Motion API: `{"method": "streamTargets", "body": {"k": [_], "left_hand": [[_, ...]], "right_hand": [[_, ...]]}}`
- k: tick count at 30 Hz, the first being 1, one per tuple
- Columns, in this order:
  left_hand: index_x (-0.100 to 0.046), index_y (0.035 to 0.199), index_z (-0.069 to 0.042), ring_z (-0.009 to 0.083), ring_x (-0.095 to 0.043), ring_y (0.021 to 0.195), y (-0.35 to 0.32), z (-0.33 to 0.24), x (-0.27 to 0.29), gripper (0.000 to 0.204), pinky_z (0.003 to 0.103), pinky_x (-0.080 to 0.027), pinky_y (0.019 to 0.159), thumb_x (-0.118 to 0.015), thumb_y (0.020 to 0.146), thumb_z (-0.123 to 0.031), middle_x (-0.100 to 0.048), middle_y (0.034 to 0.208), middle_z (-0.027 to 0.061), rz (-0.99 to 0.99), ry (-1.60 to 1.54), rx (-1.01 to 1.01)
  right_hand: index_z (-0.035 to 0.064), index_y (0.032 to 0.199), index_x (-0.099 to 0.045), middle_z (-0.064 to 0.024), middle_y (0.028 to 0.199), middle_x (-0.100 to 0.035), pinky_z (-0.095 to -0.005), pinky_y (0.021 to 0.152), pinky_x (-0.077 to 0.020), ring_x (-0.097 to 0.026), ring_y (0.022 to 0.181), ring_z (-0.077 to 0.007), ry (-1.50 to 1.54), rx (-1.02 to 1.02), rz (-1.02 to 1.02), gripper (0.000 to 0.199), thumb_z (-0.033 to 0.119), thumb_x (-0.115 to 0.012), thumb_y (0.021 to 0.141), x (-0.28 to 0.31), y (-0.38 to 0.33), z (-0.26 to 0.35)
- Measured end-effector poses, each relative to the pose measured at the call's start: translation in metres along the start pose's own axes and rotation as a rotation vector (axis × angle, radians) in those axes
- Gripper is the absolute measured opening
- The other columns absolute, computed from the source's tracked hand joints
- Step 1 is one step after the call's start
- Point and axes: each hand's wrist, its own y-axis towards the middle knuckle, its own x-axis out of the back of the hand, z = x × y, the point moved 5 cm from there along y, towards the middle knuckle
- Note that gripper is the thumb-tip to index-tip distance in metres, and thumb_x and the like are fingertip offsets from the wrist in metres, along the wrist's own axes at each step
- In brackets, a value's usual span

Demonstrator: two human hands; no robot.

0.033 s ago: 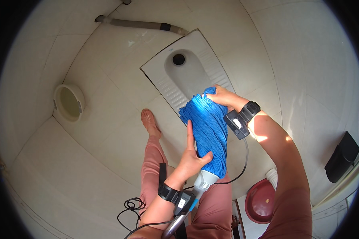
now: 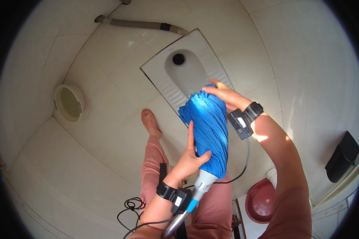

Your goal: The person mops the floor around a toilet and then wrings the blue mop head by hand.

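Observation:
A mop with a blue twisted-cord head (image 2: 206, 131) is held up in front of my legs. Its grey collar (image 2: 205, 180) and shiny metal handle (image 2: 177, 223) run down toward the lower edge. My left hand (image 2: 191, 159) grips the lower half of the cords, index finger stretched along them and thumb across. At the far end of the cords, my right hand (image 2: 223, 93) closes on the tips from the right; part of its grip is hidden behind them. Both wrists wear black straps with small boxes and cables.
Beyond the mop, a white squat toilet (image 2: 187, 75) is set in the tiled floor. A grey hose (image 2: 139, 24) lies behind it. A pale bucket (image 2: 70, 102) stands at the left wall, a dark red basin (image 2: 261, 201) at lower right. A black holder (image 2: 342, 157) hangs on the right.
My right hand has shifted slightly, its fingers now lying higher over the cord tips. The mop and my left hand have hardly moved.

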Motion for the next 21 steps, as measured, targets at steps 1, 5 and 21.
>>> {"method": "streamTargets", "body": {"k": [1,5,21], "left_hand": [[0.005,0.135,-0.014,0.02,-0.026,0.121,-0.001,0.001,0.0,0.084,0.029,-0.028,0.096,-0.053,0.075,-0.004,-0.017,0.135,0.0136,-0.007,-0.136,0.075],[-0.006,0.135,-0.012,0.0171,-0.03,0.118,-0.006,0.031,0.015,0.066,0.028,-0.03,0.094,-0.047,0.084,-0.017,-0.025,0.133,0.0105,0.036,-0.436,0.261],[-0.008,0.135,-0.011,0.0165,-0.031,0.117,-0.081,0.073,0.035,0.065,0.028,-0.029,0.094,-0.047,0.084,-0.022,-0.027,0.132,0.0094,-0.075,-0.815,0.478]], "right_hand": [[-0.0018,0.114,-0.044,-0.0153,0.122,-0.041,-0.03,0.087,-0.0379,-0.043,0.108,-0.0216,0.278,0.049,-0.044,0.049,0.031,-0.052,0.079,0.004,-0.004,0.002],[-0.0009,0.112,-0.049,-0.0113,0.12,-0.041,-0.0329,0.092,-0.0341,-0.041,0.11,-0.0206,0.535,0.253,0.18,0.049,0.039,-0.04,0.086,0.017,-0.014,0.008],[0.0024,0.115,-0.045,-0.0106,0.109,-0.054,-0.0372,0.086,-0.0401,-0.053,0.095,-0.0231,1.614,0.388,0.39,0.066,0.057,-0.029,0.083,-0.06,-0.028,-0.051]]}}
